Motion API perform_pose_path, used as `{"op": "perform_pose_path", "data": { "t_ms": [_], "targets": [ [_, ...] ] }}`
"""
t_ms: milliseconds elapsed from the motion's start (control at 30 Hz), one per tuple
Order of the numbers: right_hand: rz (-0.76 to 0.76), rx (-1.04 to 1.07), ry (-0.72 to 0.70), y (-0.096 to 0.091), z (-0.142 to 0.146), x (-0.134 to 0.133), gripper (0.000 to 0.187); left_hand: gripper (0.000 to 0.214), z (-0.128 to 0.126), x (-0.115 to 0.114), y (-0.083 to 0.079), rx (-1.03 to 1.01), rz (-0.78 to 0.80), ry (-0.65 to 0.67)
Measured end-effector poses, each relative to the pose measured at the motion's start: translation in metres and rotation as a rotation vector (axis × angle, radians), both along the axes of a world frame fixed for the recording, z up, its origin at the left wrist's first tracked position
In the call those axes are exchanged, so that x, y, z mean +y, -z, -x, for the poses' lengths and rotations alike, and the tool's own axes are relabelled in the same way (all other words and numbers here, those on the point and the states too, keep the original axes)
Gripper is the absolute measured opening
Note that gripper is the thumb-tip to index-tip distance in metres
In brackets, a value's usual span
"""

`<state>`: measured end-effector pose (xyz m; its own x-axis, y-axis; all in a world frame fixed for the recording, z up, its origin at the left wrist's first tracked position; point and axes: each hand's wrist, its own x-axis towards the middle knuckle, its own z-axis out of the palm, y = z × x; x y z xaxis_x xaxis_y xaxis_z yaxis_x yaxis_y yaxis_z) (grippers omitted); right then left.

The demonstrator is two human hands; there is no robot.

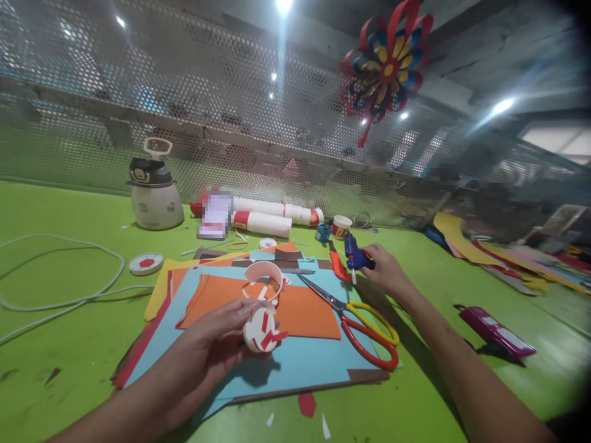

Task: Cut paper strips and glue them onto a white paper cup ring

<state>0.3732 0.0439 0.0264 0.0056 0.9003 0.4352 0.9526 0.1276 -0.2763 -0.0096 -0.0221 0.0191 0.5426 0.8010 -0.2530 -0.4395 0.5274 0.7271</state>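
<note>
My left hand (217, 338) is closed around a small cut paper cup (259, 329), its round white end toward me with red paper strips on it. Just beyond it, a curled white paper ring (264, 275) rests on orange paper (305, 307). Further right, my right hand (383, 271) grips a dark blue glue gun (356, 251), nozzle pointing down near the table. An orange-handled cutter (340, 266) lies beside the nozzle. Scissors (347, 307) with red and yellow handles lie across the sheets between my hands.
Light blue sheets (295, 364) are stacked on the green table (74, 215). Behind are a water bottle (157, 197), a phone (215, 214), stacked paper cups (263, 224), a small blue bottle (324, 232) and a cup (341, 226). A purple device (497, 332) lies right; a white cable (92, 299) loops left.
</note>
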Motion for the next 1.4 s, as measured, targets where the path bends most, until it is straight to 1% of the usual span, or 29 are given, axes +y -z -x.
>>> {"op": "perform_pose_path", "data": {
  "t_ms": [67, 167, 200, 267, 400, 500, 600, 733, 833, 933, 1000, 1100, 1200, 1300, 1400],
  "targets": [
    [0.073, -0.084, -0.015, 0.005, -0.003, -0.002, 0.024, 0.026, -0.001, -0.001, -0.001, 0.003, 0.0, 0.009],
    [0.167, -0.166, -0.032, 0.006, 0.001, -0.007, 0.022, 0.024, -0.001, -0.002, -0.002, -0.001, 0.001, 0.011],
    [0.186, -0.181, -0.022, 0.006, 0.004, -0.008, 0.023, 0.024, -0.001, -0.002, -0.002, -0.003, 0.003, 0.013],
    [0.201, -0.194, 0.039, 0.008, 0.012, -0.007, 0.024, 0.025, -0.002, -0.002, -0.001, -0.007, 0.009, 0.025],
    [0.219, -0.213, 0.211, 0.018, 0.032, 0.008, 0.029, 0.026, -0.002, -0.002, -0.002, 0.033, 0.021, 0.02],
    [0.274, -0.233, 0.256, 0.026, 0.043, 0.023, 0.029, 0.025, -0.002, -0.003, -0.005, 0.05, 0.004, 0.007],
    [0.323, -0.249, 0.26, 0.028, 0.044, 0.03, 0.029, 0.024, -0.003, -0.004, -0.008, 0.037, -0.014, 0.007],
    [0.37, -0.263, 0.232, 0.024, 0.031, 0.021, 0.028, 0.023, -0.005, -0.004, -0.008, 0.042, -0.019, -0.021],
    [0.397, -0.265, 0.196, 0.019, 0.01, 0.002, 0.026, 0.023, -0.005, -0.004, -0.008, 0.044, -0.013, -0.018],
    [0.418, -0.263, 0.125, 0.015, -0.011, -0.017, 0.025, 0.024, -0.004, -0.003, -0.006, 0.03, -0.01, -0.001],
    [0.424, -0.261, 0.072, 0.013, -0.021, -0.024, 0.025, 0.025, -0.003, -0.003, -0.005, 0.019, -0.003, 0.018],
    [0.412, -0.257, -0.004, 0.01, -0.029, -0.017, 0.026, 0.027, -0.003, -0.001, -0.004, 0.022, 0.029, 0.007],
    [0.387, -0.263, -0.057, 0.01, -0.034, 0.005, 0.027, 0.026, -0.004, -0.001, -0.005, 0.031, 0.04, -0.02],
    [0.372, -0.277, -0.08, 0.012, -0.04, 0.022, 0.027, 0.025, -0.006, -0.001, -0.009, 0.047, 0.002, -0.032],
    [0.352, -0.285, -0.081, 0.017, -0.047, 0.027, 0.027, 0.024, -0.006, -0.002, -0.011, 0.062, -0.022, -0.033]
  ]
}}
